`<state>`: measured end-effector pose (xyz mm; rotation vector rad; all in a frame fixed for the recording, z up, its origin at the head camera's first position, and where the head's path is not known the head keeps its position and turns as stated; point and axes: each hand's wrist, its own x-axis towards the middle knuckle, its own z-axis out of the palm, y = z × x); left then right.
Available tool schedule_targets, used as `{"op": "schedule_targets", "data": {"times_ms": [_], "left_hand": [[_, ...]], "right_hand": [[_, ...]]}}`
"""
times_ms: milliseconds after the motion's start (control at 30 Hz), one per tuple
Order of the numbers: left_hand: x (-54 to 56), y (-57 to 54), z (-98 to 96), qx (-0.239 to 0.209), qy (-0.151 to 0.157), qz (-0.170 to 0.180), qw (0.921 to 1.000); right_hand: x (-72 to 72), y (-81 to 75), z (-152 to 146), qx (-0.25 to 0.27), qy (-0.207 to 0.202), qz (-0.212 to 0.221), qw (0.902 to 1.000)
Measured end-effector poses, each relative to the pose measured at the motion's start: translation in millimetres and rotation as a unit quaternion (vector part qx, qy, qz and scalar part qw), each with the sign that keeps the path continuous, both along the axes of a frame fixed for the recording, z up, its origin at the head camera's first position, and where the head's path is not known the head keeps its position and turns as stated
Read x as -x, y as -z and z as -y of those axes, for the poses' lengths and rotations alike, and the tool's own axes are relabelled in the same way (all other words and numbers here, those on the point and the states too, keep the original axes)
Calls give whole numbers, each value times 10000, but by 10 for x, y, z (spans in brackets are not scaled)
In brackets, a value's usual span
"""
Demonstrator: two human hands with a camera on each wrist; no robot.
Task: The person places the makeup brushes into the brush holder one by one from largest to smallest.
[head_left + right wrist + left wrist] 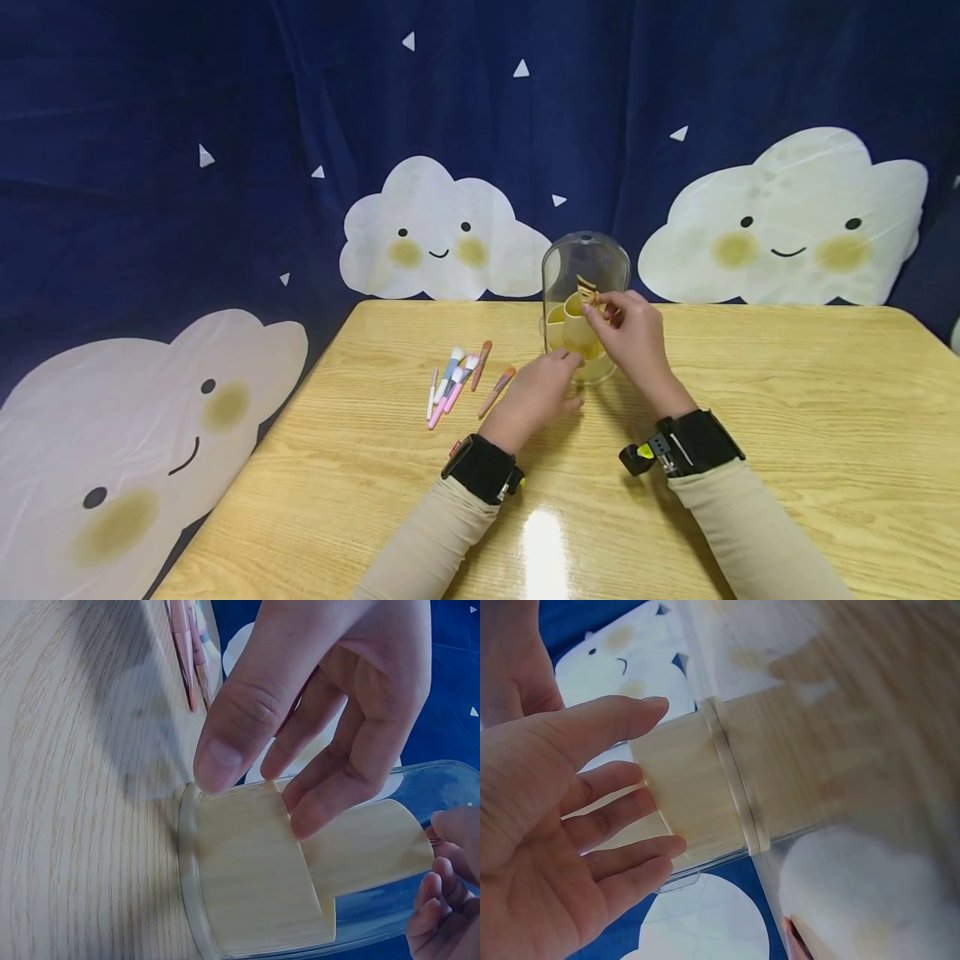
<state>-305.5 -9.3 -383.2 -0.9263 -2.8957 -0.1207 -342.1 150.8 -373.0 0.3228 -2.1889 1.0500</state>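
A clear, domed brush holder (587, 250) with cream cups (557, 323) inside stands upright at the table's far side. My right hand (636, 333) pinches a small gold eyelash curler (587, 290) with a dark curved top, at the mouth of the taller cup. In the right wrist view, my right hand (454, 877) shows at the right edge beside that cup's rim. Lower down, my left hand (536, 387) has its fingers at the front of the holder. The left wrist view shows the left hand's fingers (622, 817) loosely bent against the cream front, thumb apart.
Several makeup brushes (455, 387) lie in a loose group left of the holder, one orange-tipped brush (497, 392) nearest my left hand. The wooden table (810, 400) ends at a dark blue curtain (465, 100) with white clouds, close behind the holder.
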Motion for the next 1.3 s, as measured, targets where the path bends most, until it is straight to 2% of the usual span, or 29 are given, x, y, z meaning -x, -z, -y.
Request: {"op": "schedule_targets", "data": {"times_ms": [433, 767, 900, 1067, 1300], "left_hand": [[30, 33, 11, -110, 8, -50, 9999], [41, 33, 10, -35, 18, -70, 10000], [44, 39, 12, -4, 40, -116, 9999], [40, 42, 18, -5, 87, -188, 9998], [32, 33, 26, -69, 134, -181, 9997]], "right_hand": [[-8, -8, -3, 90, -20, 99, 9999], [-1, -14, -14, 126, -26, 95, 9999], [-14, -44, -23, 124, -26, 248, 9996], [-39, -103, -53, -6, -23, 512, 9987], [-88, -197, -101, -311, -39, 506, 9982]]}}
